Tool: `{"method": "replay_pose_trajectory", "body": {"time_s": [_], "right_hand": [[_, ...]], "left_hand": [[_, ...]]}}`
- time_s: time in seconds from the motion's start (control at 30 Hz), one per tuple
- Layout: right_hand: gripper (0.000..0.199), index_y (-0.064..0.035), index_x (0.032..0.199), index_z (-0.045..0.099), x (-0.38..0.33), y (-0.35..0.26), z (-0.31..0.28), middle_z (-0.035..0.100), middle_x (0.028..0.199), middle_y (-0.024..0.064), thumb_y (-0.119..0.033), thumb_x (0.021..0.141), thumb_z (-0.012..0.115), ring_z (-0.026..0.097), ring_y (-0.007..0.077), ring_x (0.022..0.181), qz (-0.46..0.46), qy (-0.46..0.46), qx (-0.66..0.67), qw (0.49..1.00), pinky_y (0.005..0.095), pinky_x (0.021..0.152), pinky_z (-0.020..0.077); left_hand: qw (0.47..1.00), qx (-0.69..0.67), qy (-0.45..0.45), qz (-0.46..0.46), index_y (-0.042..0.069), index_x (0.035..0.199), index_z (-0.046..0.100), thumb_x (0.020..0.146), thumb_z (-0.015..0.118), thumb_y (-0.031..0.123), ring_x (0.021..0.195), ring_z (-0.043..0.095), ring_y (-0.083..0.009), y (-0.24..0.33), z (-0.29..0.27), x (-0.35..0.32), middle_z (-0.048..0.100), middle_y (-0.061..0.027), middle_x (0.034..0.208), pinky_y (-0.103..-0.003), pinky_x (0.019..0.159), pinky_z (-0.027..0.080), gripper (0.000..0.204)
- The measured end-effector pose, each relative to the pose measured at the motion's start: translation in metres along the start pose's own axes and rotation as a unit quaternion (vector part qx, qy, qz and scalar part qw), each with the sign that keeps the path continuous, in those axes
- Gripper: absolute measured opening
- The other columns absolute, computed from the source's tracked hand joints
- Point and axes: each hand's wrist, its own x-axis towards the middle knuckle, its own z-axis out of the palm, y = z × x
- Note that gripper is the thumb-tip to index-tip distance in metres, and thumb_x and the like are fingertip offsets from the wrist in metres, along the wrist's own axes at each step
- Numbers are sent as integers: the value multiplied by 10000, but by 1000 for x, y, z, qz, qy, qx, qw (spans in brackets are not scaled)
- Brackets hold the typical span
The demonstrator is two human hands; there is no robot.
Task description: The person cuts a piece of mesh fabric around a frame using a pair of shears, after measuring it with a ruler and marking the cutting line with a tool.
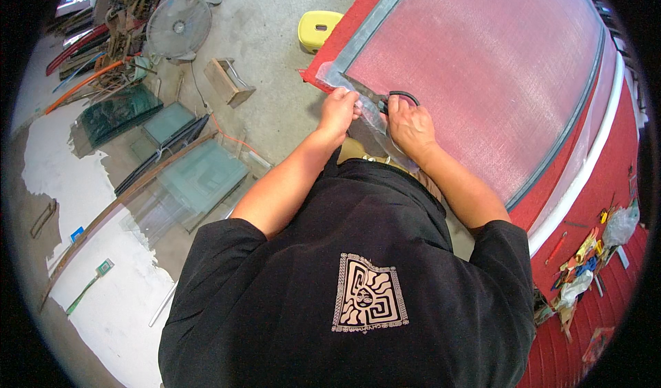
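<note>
A framed screen (pixel 475 64) with pale see-through mesh and a grey frame lies on the red-topped table (pixel 354 16). At its near left corner, my left hand (pixel 337 118) is closed on a loose strip of the mesh (pixel 374 119), which hangs over the table's edge. Close beside it, my right hand (pixel 412 128) grips black-handled scissors (pixel 405 97), the loop showing above the fingers. The blades point toward the strip by my left hand, and most of them are hidden.
A white roll or tube (pixel 582 171) runs along the table's right side. Tools and bags (pixel 585 264) lie at lower right. To the left are glass panes (pixel 203 174), a fan (pixel 179 26) and a wooden stool (pixel 229 84). A yellow stool (pixel 318 35) stands beyond my left hand.
</note>
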Motion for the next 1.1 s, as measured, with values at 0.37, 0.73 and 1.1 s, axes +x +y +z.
{"method": "replay_pose_trajectory", "body": {"time_s": [0.37, 0.73, 1.1], "right_hand": [[445, -8, 1198, 603, 10, -4, 2, 701, 870, 110, -401, 1007, 686, 740, 274, 764, -7, 17, -7, 1000, 418, 671, 561], [441, -21, 1172, 605, 15, -8, 8, 680, 842, 93, -423, 1007, 684, 727, 267, 736, -1, 24, -14, 1000, 411, 654, 556], [474, -25, 1154, 628, 21, -21, 7, 669, 833, 88, -462, 988, 704, 718, 260, 727, 16, 27, -50, 998, 403, 649, 553]], "left_hand": [[1000, -2, 4, 4, 94, 979, 632, 1038, 618, 176, 720, 616, -113, -3, -1, -4, 646, -6, 860, -288, 648, 497, 102], [1000, -7, -5, 15, 93, 1001, 646, 1035, 621, 169, 717, 614, -104, -3, -7, -11, 653, 2, 880, -273, 638, 493, 88], [998, -6, -54, 11, 103, 985, 630, 1032, 614, 194, 728, 622, -101, 4, -50, -12, 652, 1, 864, -267, 654, 498, 104]]}}
